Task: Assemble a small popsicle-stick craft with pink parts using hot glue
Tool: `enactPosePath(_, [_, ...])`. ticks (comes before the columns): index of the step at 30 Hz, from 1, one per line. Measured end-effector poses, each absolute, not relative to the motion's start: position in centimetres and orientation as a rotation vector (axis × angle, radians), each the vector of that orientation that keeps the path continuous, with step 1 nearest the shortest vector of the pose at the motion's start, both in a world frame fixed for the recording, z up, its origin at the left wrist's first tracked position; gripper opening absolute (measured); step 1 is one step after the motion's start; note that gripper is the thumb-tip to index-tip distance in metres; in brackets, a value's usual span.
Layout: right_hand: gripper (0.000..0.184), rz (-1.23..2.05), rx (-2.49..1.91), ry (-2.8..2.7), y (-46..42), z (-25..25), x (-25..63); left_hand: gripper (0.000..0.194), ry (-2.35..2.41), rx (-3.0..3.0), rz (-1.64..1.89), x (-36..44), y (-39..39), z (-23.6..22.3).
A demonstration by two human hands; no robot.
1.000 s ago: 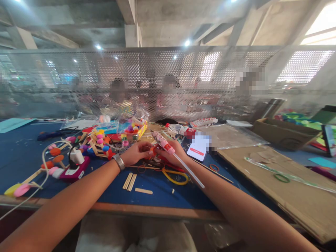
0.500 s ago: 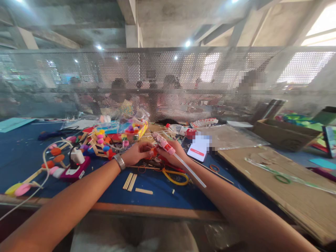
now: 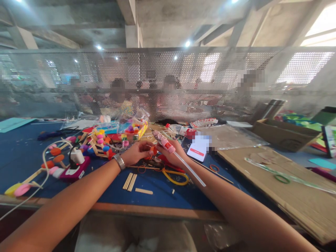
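Note:
My right hand (image 3: pixel 172 156) is wrapped round a pink and red patterned glue gun (image 3: pixel 165 142), its nozzle pointing up and to the left. A clear glue stick (image 3: pixel 193 171) juts from the gun's rear, over my right forearm. My left hand (image 3: pixel 135 153), with a watch on the wrist, pinches a small orange piece (image 3: pixel 153 150) just left of the gun. What joins to that piece is hidden by my fingers. Below the hands lie a few flat wooden sticks (image 3: pixel 130 182), a single stick (image 3: pixel 144 191) and a yellow loop (image 3: pixel 176 177).
At left are a pile of wooden-stick pieces with coloured discs (image 3: pixel 98 141), a purple power strip (image 3: pixel 76 171) and a white cable. Behind and right are a bottle (image 3: pixel 181 130), a lit phone (image 3: pixel 198 149), cardboard (image 3: pixel 283 178) and a box (image 3: pixel 286 134). A perforated screen (image 3: pixel 157 63) stands behind.
The glue gun has tilted slightly, so its dark nozzle now shows at the upper left. My left hand stays almost in place with the orange piece.

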State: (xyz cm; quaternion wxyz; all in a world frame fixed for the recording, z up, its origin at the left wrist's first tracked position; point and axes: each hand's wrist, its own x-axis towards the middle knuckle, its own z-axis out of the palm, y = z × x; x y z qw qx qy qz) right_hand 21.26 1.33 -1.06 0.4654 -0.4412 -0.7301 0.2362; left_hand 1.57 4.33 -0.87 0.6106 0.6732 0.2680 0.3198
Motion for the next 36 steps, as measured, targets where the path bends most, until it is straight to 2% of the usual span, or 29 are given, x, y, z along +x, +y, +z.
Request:
enactPosePath(29, [0.027, 0.636, -1.034, -1.762, 0.9, -0.8, 20.6, 0.042, 0.577, 1.651, 0.790, 1.6, 4.4, -0.8])
enactPosePath(36, [0.028, 0.663, -1.103, -1.528, 1.9, -1.0, 21.7, 0.047, 0.526, 1.607, 0.793, 1.6, 4.5, -1.0])
